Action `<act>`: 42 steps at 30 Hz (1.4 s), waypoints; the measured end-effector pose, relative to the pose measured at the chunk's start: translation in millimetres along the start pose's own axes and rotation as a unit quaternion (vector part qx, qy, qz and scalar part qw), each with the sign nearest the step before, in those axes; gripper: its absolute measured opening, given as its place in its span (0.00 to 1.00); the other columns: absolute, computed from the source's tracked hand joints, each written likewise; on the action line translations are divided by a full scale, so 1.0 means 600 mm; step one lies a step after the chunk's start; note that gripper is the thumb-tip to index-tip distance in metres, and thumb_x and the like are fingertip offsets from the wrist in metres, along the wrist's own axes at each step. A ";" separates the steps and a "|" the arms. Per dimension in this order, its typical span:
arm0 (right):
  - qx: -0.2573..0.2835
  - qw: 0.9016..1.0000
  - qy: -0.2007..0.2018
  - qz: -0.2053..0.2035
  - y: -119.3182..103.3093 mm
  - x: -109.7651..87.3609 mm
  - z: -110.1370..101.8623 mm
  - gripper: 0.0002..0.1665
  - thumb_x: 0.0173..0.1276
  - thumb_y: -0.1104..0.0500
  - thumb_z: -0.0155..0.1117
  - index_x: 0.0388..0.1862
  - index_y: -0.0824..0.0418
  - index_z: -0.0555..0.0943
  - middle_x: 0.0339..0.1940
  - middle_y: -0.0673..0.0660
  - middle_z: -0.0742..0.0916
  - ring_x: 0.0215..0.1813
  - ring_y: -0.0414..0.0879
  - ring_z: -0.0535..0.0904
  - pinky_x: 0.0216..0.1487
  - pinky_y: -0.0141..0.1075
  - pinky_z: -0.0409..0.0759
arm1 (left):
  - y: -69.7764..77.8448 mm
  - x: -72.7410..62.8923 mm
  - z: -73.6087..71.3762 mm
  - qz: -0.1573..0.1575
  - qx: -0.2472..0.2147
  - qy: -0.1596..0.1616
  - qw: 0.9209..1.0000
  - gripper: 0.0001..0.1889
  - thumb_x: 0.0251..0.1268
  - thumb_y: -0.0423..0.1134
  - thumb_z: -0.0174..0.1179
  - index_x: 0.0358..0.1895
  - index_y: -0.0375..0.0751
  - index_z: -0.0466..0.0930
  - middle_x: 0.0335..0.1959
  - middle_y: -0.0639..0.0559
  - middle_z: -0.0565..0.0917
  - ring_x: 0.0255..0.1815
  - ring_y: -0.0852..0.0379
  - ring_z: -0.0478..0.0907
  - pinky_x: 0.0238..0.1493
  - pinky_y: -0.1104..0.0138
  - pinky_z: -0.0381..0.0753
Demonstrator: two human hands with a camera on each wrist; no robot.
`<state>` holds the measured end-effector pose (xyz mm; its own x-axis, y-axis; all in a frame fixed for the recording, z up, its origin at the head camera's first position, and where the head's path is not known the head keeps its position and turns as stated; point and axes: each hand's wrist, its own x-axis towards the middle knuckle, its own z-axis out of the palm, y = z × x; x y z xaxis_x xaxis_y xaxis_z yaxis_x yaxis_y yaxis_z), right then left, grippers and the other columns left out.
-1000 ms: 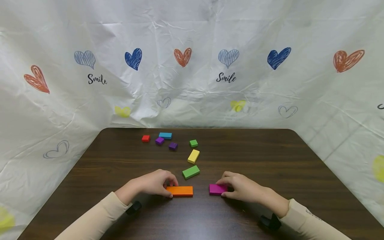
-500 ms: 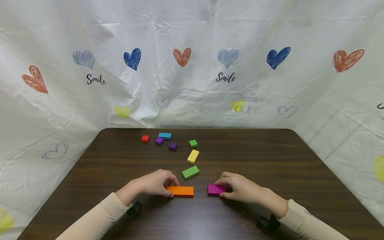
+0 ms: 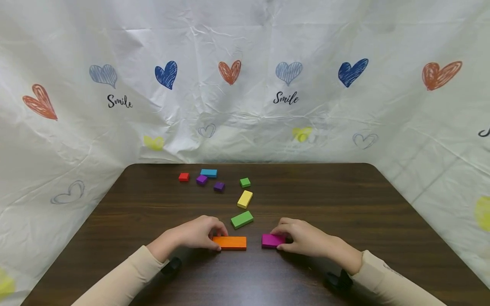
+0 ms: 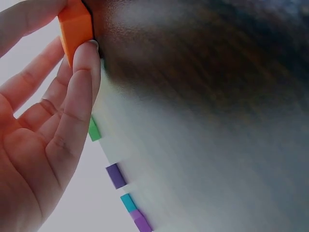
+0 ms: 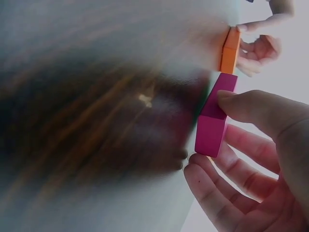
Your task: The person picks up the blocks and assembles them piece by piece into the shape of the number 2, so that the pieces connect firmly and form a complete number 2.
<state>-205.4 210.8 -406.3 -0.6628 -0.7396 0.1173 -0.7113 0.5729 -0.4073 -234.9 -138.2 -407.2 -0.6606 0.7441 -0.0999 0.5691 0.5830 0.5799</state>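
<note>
One magenta block (image 3: 271, 241) between right fingers (image 3: 282, 229)

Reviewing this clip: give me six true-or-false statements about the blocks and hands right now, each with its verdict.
1. The left hand holds the orange block. True.
2. The right hand holds nothing. False: it grips the magenta block.
3. In the head view, the red block is left of the blue block. True.
4. The orange block touches the magenta block. False: a gap shows between them in the head view.
5. The yellow block is stacked on the larger green block. False: both lie on the table.
6. Nine blocks show in the head view. True.
</note>
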 end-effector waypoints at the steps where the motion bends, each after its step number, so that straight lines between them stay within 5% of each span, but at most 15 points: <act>1: 0.000 1.000 -0.001 0.000 0.000 0.001 0.000 0.17 0.66 0.59 0.75 0.52 0.61 0.86 0.41 0.43 0.80 0.38 0.34 0.73 0.39 0.30 0.76 | 0.000 0.000 0.000 0.000 0.000 0.000 1.000 0.13 0.59 0.39 0.75 0.47 0.48 0.86 0.37 0.62 0.78 0.35 0.64 0.73 0.39 0.69 0.77; 42: -0.013 1.000 -0.006 -0.007 -0.009 0.032 0.013 0.16 0.66 0.59 0.75 0.52 0.61 0.87 0.42 0.46 0.81 0.38 0.34 0.74 0.40 0.30 0.77 | 0.001 0.016 0.002 0.019 0.008 0.005 1.000 0.13 0.60 0.40 0.76 0.47 0.47 0.86 0.38 0.61 0.79 0.37 0.63 0.74 0.40 0.68 0.76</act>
<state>-212.7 190.6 -408.7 -0.6505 -0.7513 0.1112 -0.7259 0.5720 -0.3819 -240.1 -130.3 -408.6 -0.6428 0.7629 -0.0690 0.6021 0.5589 0.5701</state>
